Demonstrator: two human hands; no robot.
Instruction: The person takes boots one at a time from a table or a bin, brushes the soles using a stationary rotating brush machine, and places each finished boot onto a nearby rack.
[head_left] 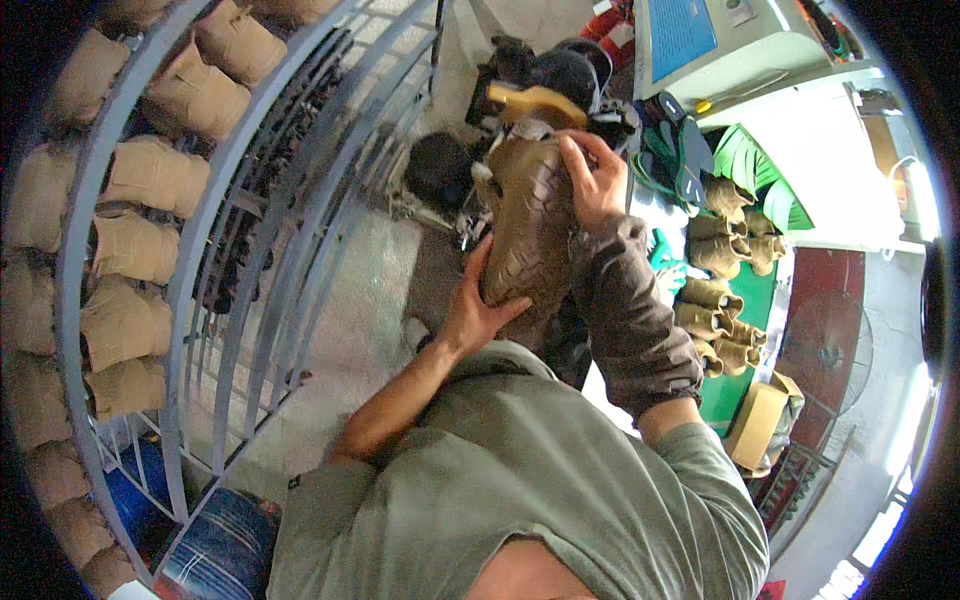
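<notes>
A brown boot [528, 215] is held in front of me with its lugged sole turned up toward the view. My left hand [478, 308] grips its lower end, with the thumb across the sole and the fingers along the side. At the upper end, my right hand [597, 180] closes on the edge, thumb and fingers bent against it. A dark sleeve cover [640, 310] wraps the right forearm. Just beyond the boot is a machine with a yellow curved part [540, 103]. The boot's upper is mostly hidden beneath the sole.
Grey metal racks [180, 250] on the left carry rows of tan boots [130, 320]. To the right, a green-topped table [725, 400] bears several tan boots [715, 255], green straps [750, 160] and a cardboard box [765, 425]. A fan [825, 340] stands beyond it.
</notes>
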